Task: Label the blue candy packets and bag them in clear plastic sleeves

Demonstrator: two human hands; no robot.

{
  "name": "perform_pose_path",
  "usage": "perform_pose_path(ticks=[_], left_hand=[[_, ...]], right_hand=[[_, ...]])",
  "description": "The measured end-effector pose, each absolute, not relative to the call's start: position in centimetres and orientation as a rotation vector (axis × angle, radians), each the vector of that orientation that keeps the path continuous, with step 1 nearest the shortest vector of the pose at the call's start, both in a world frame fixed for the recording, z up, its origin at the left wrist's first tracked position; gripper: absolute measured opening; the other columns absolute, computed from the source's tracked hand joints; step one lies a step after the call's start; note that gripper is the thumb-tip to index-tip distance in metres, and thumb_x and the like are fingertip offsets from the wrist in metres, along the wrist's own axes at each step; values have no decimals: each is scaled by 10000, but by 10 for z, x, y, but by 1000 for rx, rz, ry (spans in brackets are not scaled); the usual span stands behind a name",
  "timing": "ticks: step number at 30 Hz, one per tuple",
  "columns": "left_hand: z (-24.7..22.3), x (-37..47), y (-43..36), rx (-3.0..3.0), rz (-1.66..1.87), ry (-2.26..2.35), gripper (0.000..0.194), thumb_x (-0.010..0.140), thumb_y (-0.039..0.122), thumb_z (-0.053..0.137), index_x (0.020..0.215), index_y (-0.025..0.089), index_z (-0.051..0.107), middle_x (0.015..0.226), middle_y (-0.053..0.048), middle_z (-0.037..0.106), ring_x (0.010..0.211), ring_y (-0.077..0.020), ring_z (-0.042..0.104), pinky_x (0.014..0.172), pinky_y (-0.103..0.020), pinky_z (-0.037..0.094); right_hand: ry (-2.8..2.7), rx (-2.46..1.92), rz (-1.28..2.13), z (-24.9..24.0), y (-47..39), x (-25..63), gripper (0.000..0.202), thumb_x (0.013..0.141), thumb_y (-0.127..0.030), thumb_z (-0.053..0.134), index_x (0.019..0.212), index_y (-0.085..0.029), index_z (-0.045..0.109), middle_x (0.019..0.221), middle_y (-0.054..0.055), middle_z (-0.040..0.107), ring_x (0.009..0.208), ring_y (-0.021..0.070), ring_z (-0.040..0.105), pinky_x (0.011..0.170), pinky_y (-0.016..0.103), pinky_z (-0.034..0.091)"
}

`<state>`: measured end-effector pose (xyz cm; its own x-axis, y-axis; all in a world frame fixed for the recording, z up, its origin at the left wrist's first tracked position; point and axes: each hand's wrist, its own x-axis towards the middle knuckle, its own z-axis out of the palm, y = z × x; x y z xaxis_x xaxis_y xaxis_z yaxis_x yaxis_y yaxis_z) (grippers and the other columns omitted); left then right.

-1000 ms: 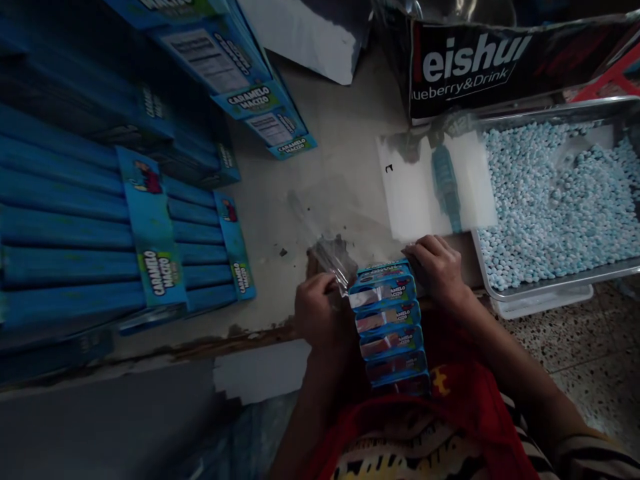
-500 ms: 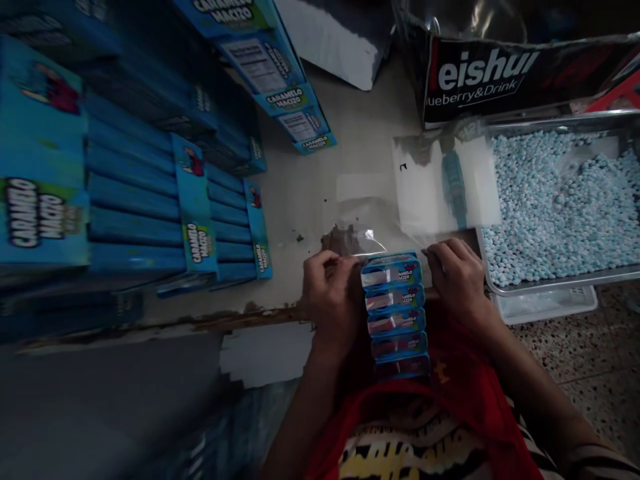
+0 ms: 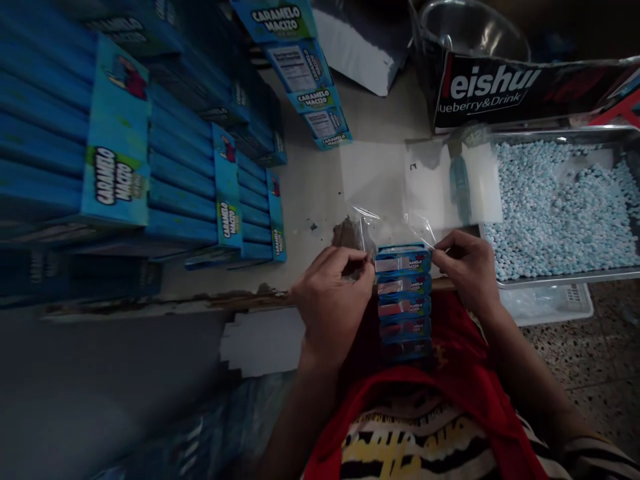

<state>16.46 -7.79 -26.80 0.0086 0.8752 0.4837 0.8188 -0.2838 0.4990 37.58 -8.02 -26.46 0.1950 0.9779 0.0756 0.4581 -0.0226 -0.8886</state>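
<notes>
A stack of small blue boxes (image 3: 404, 287), lettered "Caramelo Macizo", stands at the table's front edge against the red apron. Clear plastic film (image 3: 367, 215) rises in loose, shiny folds past its far end. My left hand (image 3: 334, 293) is closed in a pinch at the stack's upper left corner, on what looks like the film's edge. On the opposite side, my right hand (image 3: 467, 267) pinches the film between thumb and finger, close to the upper right corner. The exact grip of the left fingertips is partly hidden.
Larger blue display boxes (image 3: 120, 133) are piled along the left, with another column of blue boxes (image 3: 313, 80) behind. To the right, a metal tray (image 3: 565, 283) holds pale blue and white candies. A black carton (image 3: 500, 93) with a metal bowl stands beyond it.
The view has shifted, so the surroundings sit differently in the frame. Film beyond the stack now stands up in two folds. Both hands remain pinched at its sides.
</notes>
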Motion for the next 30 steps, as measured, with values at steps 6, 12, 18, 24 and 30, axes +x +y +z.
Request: perform_pose_path(ticks=[6, 12, 18, 24, 30], left_hand=[[-291, 171, -87, 2175, 1435, 1757, 110, 931, 123, 741, 975, 203, 801, 926, -38, 819, 858, -175, 784, 802, -265, 591], [-317, 161, -91, 2271, 1717, 1654, 219, 849, 88, 835, 1022, 214, 788, 950, -37, 830, 833, -172, 792, 834, -268, 622], [-317, 156, -93, 2341, 1774, 1537, 290, 835, 60, 838, 1056, 235, 772, 966, -34, 817, 838, -165, 783, 830, -276, 625], [-343, 141, -110, 2554, 1614, 1458, 278, 858, 106, 837, 1086, 241, 752, 964, -51, 803, 880, -190, 791, 827, -302, 634], [-376, 155, -87, 2143, 1707, 1683, 162, 965, 324, 722, 1065, 223, 643, 975, -60, 758, 894, -213, 749, 811, -356, 596]], right_hand=[[-1562, -1638, 278, -262, -90, 367, 212, 934, -178, 658, 730, -220, 694, 712, -16, 685, 583, 105, 610, 564, 255, 467], [-1790, -1440, -35, -277, -108, 374, 89, 1007, -175, 722, 998, -234, 788, 889, 1, 825, 744, 128, 770, 658, 241, 587], [-1827, -1367, -198, -290, -115, 379, 154, 979, -134, 762, 1091, -239, 779, 918, 9, 834, 745, 138, 783, 666, 257, 607], [-1885, -1337, -150, -306, -126, 385, 235, 957, -128, 755, 1145, -269, 756, 999, 7, 857, 815, 157, 813, 732, 271, 639], [-1779, -1373, -154, -319, -112, 377, 186, 972, -103, 711, 1078, -254, 740, 964, 38, 834, 807, 171, 800, 723, 286, 643]])
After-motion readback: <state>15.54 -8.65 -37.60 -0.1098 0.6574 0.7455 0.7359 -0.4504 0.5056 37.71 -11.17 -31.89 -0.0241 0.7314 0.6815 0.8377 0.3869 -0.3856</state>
